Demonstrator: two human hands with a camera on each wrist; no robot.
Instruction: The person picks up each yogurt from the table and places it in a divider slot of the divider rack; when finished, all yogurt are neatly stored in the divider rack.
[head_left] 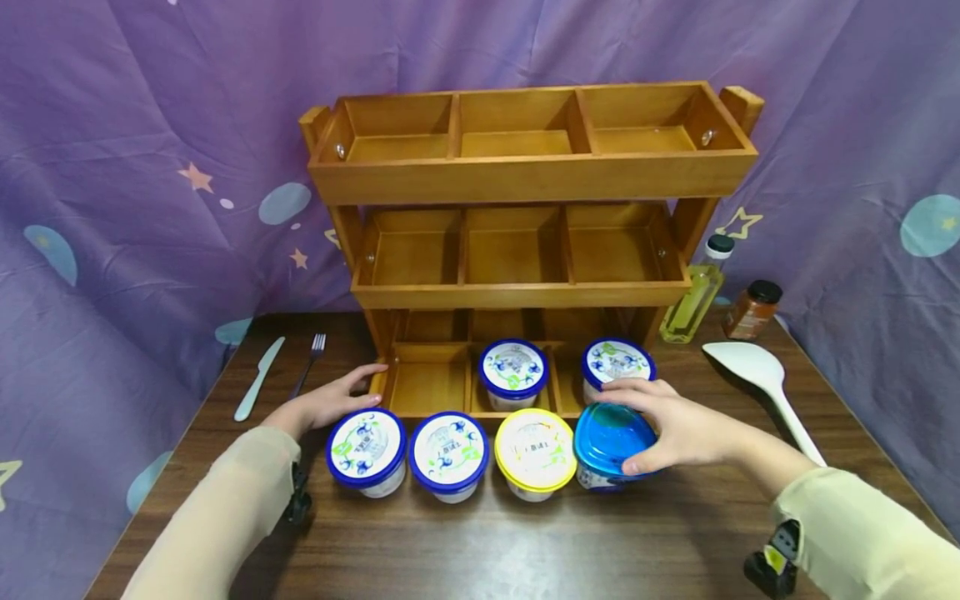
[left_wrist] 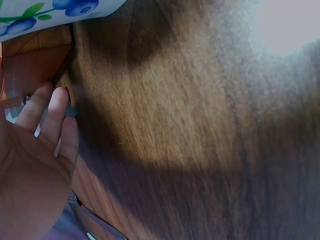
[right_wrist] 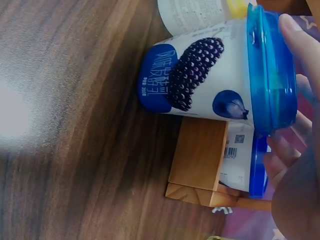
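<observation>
My right hand grips a yogurt tub with a clear blue lid from above, thumb on the near side and fingers on the far side. In the right wrist view, that tub shows a blackberry and a blueberry. My left hand touches the left end of the wooden rack's bottom tray, its fingers extended loosely. Beside it stands a blue-lidded tub, then another blue-lidded tub and a yellow-lidded tub. Two more tubs, one central and one right, sit in the bottom tray.
The three-tier wooden rack stands before a purple curtain. A knife and a fork lie at left. On the right are an oil bottle, a dark-capped jar and a white ladle.
</observation>
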